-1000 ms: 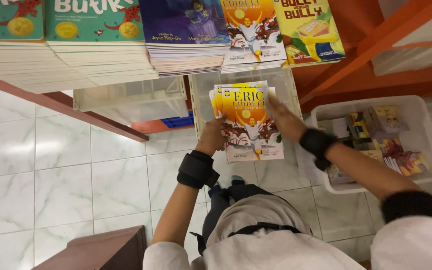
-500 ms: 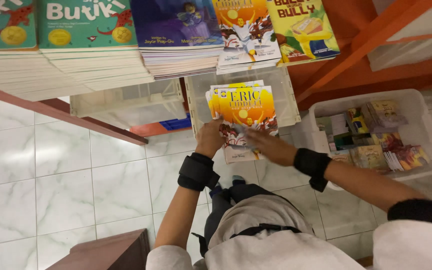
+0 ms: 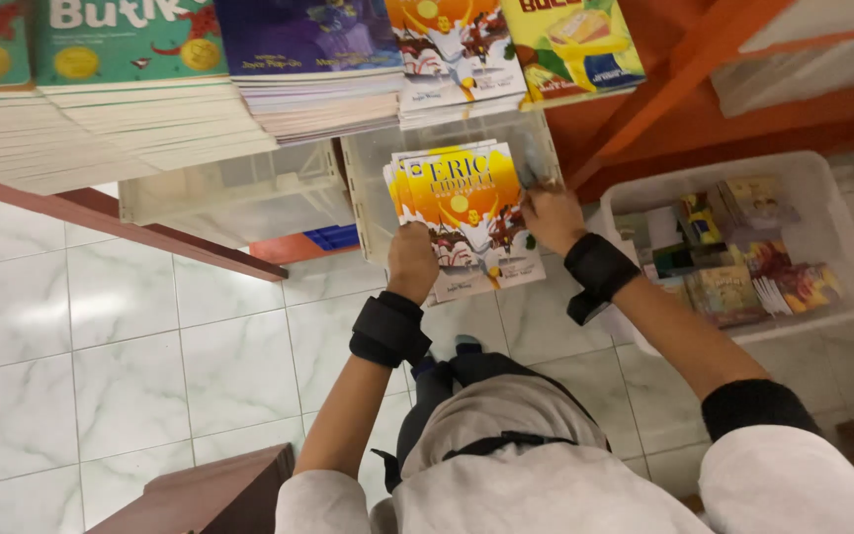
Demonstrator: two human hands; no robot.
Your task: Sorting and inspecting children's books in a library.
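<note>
- Far left: white marble-tile floor [image 3: 101, 336], dark wooden furniture corner [image 3: 210, 494] at bottom edge.
- Upper left: shelf edge [image 3: 150, 232] runs diagonally, reddish-brown; on the shelf sit stacks of green-cover books [image 3: 121, 59], next to them a purple-cover stack [image 3: 308, 59].
- Below the shelf: clear plastic bin [image 3: 229, 193], looks empty from this view; a blue item [image 3: 333, 237] just under it on the floor.
- Left hand [image 3: 412, 259], black wrist band below it, closed on the lower left edge of a small stack of yellow-orange cover books [image 3: 462, 213]; thumb side hidden behind the books.
- The book stack is held in the air, fanned a little, over a second clear bin [image 3: 368, 188] that sits under the shelf; several copies, same cover.
- Above: shelf stack with the same yellow-orange cover [image 3: 452, 49], then a yellow-green cover stack [image 3: 570, 44].
- Right hand [image 3: 551, 216], black wrist band too, fingers curled on the right edge of the held books near the top corner.
- Right: orange rack beam [image 3: 684, 69] runs diagonally.
- Far right: white plastic crate [image 3: 822, 198] on the floor, packed with mixed small books [image 3: 733, 257] of many colours, just beside the right forearm.
- Bottom centre: the person's own torso in light clothing, dark strap across.
</note>
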